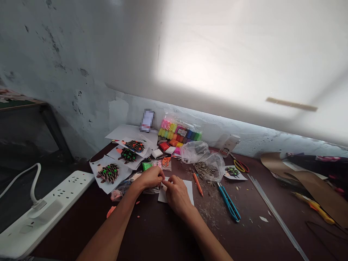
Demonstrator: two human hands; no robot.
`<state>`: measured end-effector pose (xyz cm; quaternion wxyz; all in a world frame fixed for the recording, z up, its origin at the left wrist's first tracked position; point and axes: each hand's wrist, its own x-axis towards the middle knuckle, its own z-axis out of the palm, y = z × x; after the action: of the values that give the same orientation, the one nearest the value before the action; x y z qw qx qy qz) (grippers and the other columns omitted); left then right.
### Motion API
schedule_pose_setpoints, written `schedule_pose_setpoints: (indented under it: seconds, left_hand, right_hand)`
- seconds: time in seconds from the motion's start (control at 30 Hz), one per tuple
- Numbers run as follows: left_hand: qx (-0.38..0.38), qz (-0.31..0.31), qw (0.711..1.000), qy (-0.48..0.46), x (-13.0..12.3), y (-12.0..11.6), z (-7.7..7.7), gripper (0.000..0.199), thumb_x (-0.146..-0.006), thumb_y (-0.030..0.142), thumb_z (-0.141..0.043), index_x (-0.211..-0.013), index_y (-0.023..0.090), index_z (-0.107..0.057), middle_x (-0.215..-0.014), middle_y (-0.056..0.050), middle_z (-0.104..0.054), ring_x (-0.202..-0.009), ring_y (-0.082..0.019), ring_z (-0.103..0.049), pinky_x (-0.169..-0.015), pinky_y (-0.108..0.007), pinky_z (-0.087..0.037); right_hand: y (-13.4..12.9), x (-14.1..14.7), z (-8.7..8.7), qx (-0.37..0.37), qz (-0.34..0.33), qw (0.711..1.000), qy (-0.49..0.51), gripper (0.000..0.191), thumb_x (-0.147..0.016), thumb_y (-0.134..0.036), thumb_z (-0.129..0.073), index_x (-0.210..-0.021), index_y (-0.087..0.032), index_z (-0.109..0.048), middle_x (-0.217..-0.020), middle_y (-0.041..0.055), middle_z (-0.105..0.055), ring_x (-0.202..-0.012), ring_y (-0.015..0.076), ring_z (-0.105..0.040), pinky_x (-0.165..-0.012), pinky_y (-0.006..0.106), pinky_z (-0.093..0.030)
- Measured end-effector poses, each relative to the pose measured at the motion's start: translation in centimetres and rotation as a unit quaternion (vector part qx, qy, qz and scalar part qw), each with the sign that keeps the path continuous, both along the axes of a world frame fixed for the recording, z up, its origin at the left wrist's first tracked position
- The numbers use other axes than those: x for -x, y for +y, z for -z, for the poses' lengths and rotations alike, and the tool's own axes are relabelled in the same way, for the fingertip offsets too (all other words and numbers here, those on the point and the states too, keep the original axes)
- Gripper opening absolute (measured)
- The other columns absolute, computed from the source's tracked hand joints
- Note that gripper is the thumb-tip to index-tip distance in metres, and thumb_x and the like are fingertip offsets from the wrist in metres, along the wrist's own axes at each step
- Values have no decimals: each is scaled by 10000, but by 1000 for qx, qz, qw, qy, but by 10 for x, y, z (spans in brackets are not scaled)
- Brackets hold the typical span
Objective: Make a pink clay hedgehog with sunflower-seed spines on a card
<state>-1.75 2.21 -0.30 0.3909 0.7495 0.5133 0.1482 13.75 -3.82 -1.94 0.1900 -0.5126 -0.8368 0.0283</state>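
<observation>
My left hand [151, 178] is closed in a pinch over the left edge of a small white sheet of paper [189, 187]. My right hand [177, 193] rests on that sheet, thumb and fingertips drawn together close to the left fingertips. Whatever sits between the fingers is hidden or too small to name. Plastic bags [117, 195] lie under and beside my left wrist, with a packet of green clay [147, 165] behind it. To the right of the paper are an orange marker [198, 184] and a teal utility knife [228, 203].
Sunflower seeds in a clear bag [208, 169] lie behind the marker. Seed hedgehog pictures [108, 173] are at left, a power strip [49, 214] beyond them. Colored clay packs [179, 133] and a phone [147, 120] line the wall. Scissors [240, 165], glue sticks [277, 215] and a yellow glue gun [315, 208] lie right.
</observation>
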Motion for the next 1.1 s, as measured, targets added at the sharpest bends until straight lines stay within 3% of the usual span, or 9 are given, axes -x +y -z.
schedule_pose_setpoints:
  seconds: [0.13,0.3,0.5,0.67,0.9,1.0,1.1]
  left_hand:
    - [4,3,1000,-5,0,1,3,276,-608,152,-432,-679,131,-698,-533,-24,-637,-549,-143,-576,-489,-204,-345]
    - [1,2,1000,-8,0,0,0,293,-600,147,-420,-696,127,-696,-523,-21,-635,-543,-137,-566,-491,-203,-344]
    - [2,4,1000,3,0,-2,-5,293,-598,150,-426,-692,131,-702,-540,-25,-648,-556,-142,-566,-498,-206,-348]
    - [2,4,1000,-4,1,0,-2,301,-611,142,-429,-722,130,-709,-551,-23,-652,-558,-143,-577,-517,-205,-365]
    - [3,10,1000,-4,1,1,1,276,-622,145,-435,-703,132,-698,-554,-22,-650,-559,-142,-570,-510,-206,-355]
    - [-14,-10,1000,-26,-1,1,-2,267,-655,155,-445,-748,131,-694,-540,-8,-631,-551,-139,-558,-524,-209,-357]
    - [-61,-55,992,-99,-3,1,-5,250,-752,261,-448,-724,134,-661,-517,1,-592,-544,-135,-538,-540,-214,-365]
  right_hand:
    - [-2,-1,0,-6,-8,1000,2,391,-787,-30,-510,-1007,-289,-704,-909,33,-566,-808,162,-483,-710,278,-335]
    - [-3,-1,1,-3,-19,1000,-10,359,-770,-20,-524,-925,-279,-720,-898,32,-564,-809,165,-477,-709,280,-331]
    - [-3,-4,0,-11,-9,1000,-3,333,-800,-57,-534,-970,-281,-712,-907,33,-558,-804,163,-474,-705,282,-327]
    - [-4,-4,-1,2,-18,1000,-14,330,-785,-43,-530,-910,-277,-725,-895,37,-560,-816,169,-472,-711,284,-329]
    - [-5,-4,-2,8,-8,1000,-3,375,-777,-32,-518,-980,-280,-715,-917,40,-566,-822,171,-477,-718,285,-346]
    - [-4,-5,-3,10,-12,999,35,344,-799,-59,-506,-948,-277,-726,-898,44,-569,-825,173,-496,-729,288,-363]
    - [-3,-5,-7,35,5,986,160,282,-873,-157,-469,-987,-241,-712,-861,43,-572,-791,159,-529,-710,270,-394]
